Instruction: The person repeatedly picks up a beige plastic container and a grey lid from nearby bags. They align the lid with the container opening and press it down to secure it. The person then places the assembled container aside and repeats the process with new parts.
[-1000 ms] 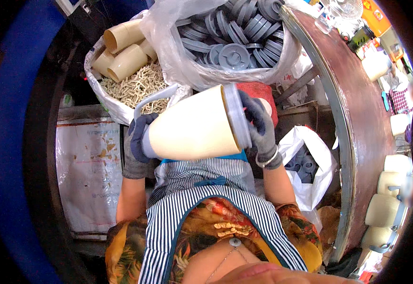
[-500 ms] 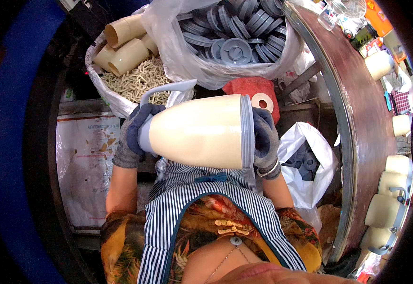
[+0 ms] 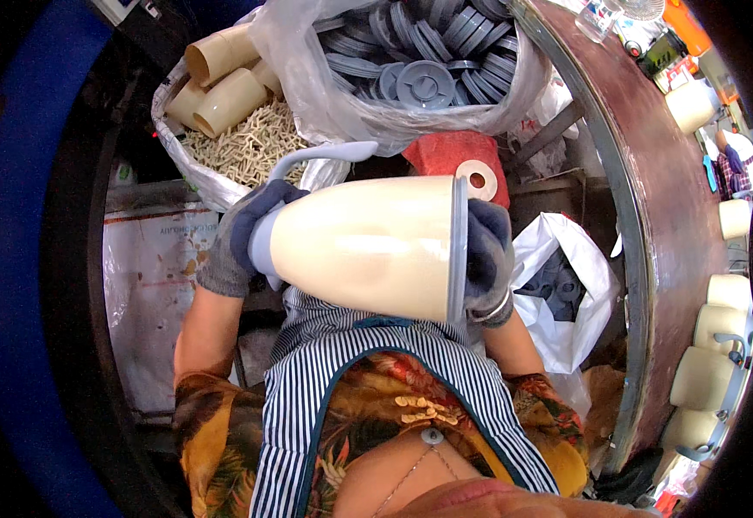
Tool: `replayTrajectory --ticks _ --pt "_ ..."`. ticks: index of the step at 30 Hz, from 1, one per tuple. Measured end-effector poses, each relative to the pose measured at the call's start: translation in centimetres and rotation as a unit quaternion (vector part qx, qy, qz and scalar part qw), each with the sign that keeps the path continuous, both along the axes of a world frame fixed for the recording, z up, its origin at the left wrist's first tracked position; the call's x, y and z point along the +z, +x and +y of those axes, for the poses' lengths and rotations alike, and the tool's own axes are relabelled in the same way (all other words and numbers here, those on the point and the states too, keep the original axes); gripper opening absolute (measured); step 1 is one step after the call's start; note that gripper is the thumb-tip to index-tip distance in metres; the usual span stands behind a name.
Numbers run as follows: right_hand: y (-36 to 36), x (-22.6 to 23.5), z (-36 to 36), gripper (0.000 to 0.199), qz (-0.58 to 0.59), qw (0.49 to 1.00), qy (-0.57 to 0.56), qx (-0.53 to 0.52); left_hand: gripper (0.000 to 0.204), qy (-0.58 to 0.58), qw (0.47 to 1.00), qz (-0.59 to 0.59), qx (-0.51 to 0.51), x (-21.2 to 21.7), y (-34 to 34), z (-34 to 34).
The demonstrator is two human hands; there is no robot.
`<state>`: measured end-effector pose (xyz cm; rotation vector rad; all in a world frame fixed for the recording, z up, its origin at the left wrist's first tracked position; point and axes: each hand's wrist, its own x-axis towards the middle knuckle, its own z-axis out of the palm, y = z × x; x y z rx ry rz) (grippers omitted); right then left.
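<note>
A cream vacuum jug [image 3: 363, 250] lies sideways in front of my apron, held between both gloved hands. My left hand [image 3: 245, 237] is wrapped round the blue-grey collar at its narrow end. From that end a blue-grey handle [image 3: 320, 154] curves out above the body. At the wide end my right hand [image 3: 489, 255] presses its bent fingers and palm against the blue-grey base [image 3: 459, 250]. The base's outer face is hidden from view.
Ahead, a clear plastic bag [image 3: 394, 134] is full of round grey lids [image 3: 428, 86]. Left of it, a sack [image 3: 162, 121] contains cream cylinders and small beige pieces. A white bag [image 3: 597, 311] with grey parts sits right, beside a brown table [image 3: 627, 173] bearing several cream jugs.
The jug has shifted slightly right and its wide end has dropped toward me. The visible blue-grey band at that end looks narrower. Both hands keep hold.
</note>
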<state>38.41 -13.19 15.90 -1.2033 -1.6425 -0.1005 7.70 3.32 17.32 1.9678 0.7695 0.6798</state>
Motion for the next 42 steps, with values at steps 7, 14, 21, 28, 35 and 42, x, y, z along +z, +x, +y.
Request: replayTrajectory --ticks 7,14,21,28,35,42 --pt "-1.9 -7.2 -1.1 0.078 0.501 0.844 -0.155 0.117 0.033 -0.191 0.935 -0.215 0.210 5.8 1.7 -4.7" --pt "-1.4 2.0 -1.3 0.056 0.053 0.994 -0.088 0.031 0.030 -0.037 0.993 -0.094 0.061 -0.3 -1.2 -2.9" --pt "-1.7 4.6 -2.3 0.060 -0.042 0.986 -0.143 0.071 0.057 -0.475 0.854 -0.193 -0.089 1.0 1.3 -4.3" --pt "-1.7 4.4 -2.2 0.064 -0.071 0.989 -0.106 0.072 0.058 -0.526 0.815 -0.225 -0.096 0.8 0.8 -3.8" --pt "-3.2 8.4 -2.2 0.055 -0.014 0.937 -0.287 0.200 0.046 -0.596 0.787 -0.154 -0.040 -1.9 -0.2 -3.0" --pt "0.3 -8.7 -1.0 0.035 0.348 0.903 -0.253 0.009 0.037 -0.021 0.994 -0.061 0.087 5.6 1.8 -2.9"
